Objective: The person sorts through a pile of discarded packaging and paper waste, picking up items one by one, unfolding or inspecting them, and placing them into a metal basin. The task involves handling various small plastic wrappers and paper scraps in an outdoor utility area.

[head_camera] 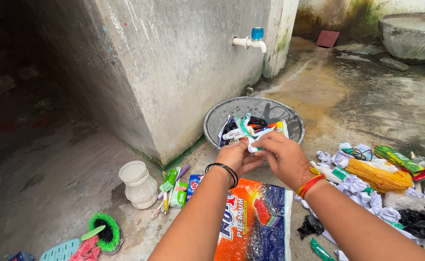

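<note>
Crumpled white paper scrap (254, 144) with teal print sits pinched between both hands, just above the near rim of the round grey metal basin (216, 116) that holds mixed wrappers. I see the left hand (235, 158) closed on one end, the right hand (284, 157) closed on the other. An orange-and-blue plastic detergent bag (256, 222) lies flat below the wrists. A white plastic jar (138, 184) stands to the left.

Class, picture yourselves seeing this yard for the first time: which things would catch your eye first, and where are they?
Both hands, left hand and right hand, meet mid-frame, pinching a crumpled wrapper over a metal basin full of wrappers. Just below lies a bright orange and blue bag. A white tap with a blue handle sticks out of the concrete wall above, and litter spreads across the wet floor at right.
</note>
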